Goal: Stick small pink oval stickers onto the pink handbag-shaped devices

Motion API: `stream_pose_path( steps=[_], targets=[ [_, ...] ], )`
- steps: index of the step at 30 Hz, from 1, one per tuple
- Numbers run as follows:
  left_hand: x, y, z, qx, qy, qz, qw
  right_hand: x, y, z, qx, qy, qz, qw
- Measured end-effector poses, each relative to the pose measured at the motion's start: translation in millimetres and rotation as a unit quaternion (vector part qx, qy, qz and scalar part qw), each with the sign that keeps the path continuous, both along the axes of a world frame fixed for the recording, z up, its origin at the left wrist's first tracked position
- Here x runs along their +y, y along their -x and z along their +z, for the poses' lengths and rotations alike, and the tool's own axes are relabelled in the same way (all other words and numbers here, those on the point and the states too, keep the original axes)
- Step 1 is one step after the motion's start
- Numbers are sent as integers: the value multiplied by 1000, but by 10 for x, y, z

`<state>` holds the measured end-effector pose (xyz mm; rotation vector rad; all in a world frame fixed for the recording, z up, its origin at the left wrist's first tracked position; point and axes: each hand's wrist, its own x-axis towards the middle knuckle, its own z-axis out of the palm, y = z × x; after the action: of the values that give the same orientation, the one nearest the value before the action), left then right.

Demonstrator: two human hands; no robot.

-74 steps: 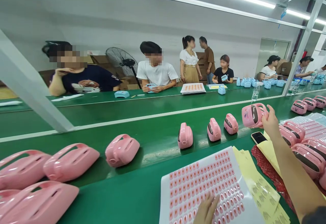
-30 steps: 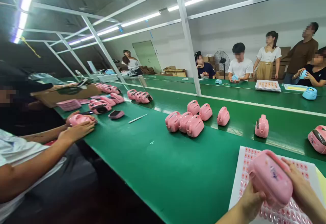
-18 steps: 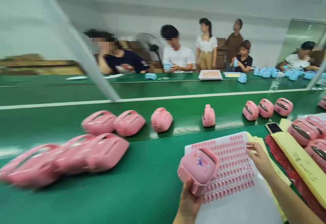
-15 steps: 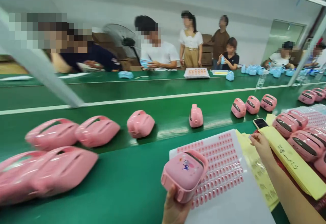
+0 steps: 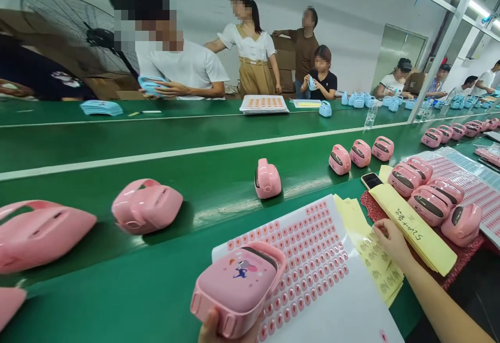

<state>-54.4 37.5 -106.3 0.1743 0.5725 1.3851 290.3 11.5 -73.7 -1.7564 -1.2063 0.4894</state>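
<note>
My left hand [image 5: 211, 327] grips a pink handled case [image 5: 234, 286] from below, near the lower middle of the view. Its face carries a small printed picture, and a dark strip shows beneath the handle. Under and beside the case lies a white sheet [image 5: 332, 306] with rows of small red-and-pink oval stickers [image 5: 308, 249]. At the right, my right hand [image 5: 390, 239] is closed with thumb and forefinger together; anything between the fingertips is too small to make out. It hovers at the edge of the yellow label sheets [image 5: 375, 249], near a folded yellow paper stack [image 5: 414, 228] with handwriting.
Pink cases [image 5: 146, 205] stand along the green table [image 5: 97, 291], more [image 5: 429, 202] on a red mat at right. A phone [image 5: 371, 180] lies by the yellow paper. Co-workers [image 5: 179, 67] handle blue cases opposite. A metal post [image 5: 445, 46] rises at right.
The view has swung right, so table things sit further left. My left hand still holds the pink case. My right hand stays pinched near the yellow sheets.
</note>
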Motion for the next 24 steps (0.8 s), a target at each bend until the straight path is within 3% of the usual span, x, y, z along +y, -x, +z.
stream_pose_path(
  steps=[4,7,10,16,20,24],
  targets=[
    [-39,-123,49,27,7,24,999,-187,135,-259,-79,10,38,996],
    [-27,-172,77,19,-15,42,999,-196,226,-440,-142,2,73,987],
    [-5,-167,97,19,-18,30,999,-143,251,-514,-172,-11,91,981],
    [1,-158,63,19,-10,50,999,26,163,-346,-97,-17,116,988],
    [-9,-132,128,35,16,34,999,209,117,-172,10,-48,9,999],
    [-30,-137,309,84,44,34,995,315,118,-148,26,-52,-47,997]
  ],
)
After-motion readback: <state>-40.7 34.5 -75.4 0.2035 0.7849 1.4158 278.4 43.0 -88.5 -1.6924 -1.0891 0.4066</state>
